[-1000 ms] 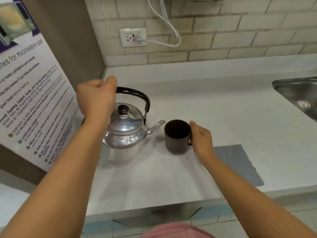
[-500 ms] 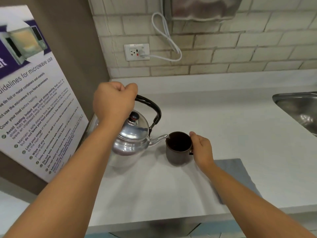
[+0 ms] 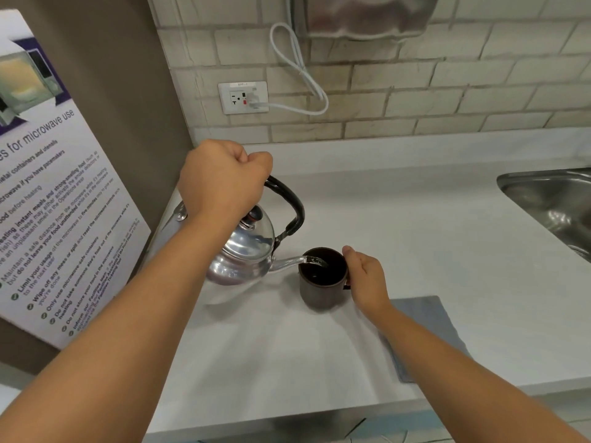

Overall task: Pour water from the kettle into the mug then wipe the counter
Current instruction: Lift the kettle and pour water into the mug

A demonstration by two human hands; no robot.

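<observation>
My left hand [image 3: 224, 180] is closed around the black handle of a shiny metal kettle [image 3: 246, 251], which hangs above the counter tilted to the right. Its spout reaches over the rim of a dark brown mug [image 3: 321, 289] and a thin stream of water runs into it. The mug stands upright on the white counter [image 3: 415, 225]. My right hand [image 3: 366, 279] holds the mug on its right side, covering the handle. A grey cloth [image 3: 425, 318] lies flat on the counter to the right of the mug, partly under my right forearm.
A steel sink [image 3: 556, 203] is set into the counter at the right. A microwave-use poster [image 3: 54, 193] leans at the left. On the brick wall are a socket [image 3: 243, 97] with a white cable and a metal dispenser [image 3: 364, 14] above.
The kettle has been lifted from the counter, brought to the right and tipped, so water now flows from its spout into the mug. My right hand has stayed on the mug.
</observation>
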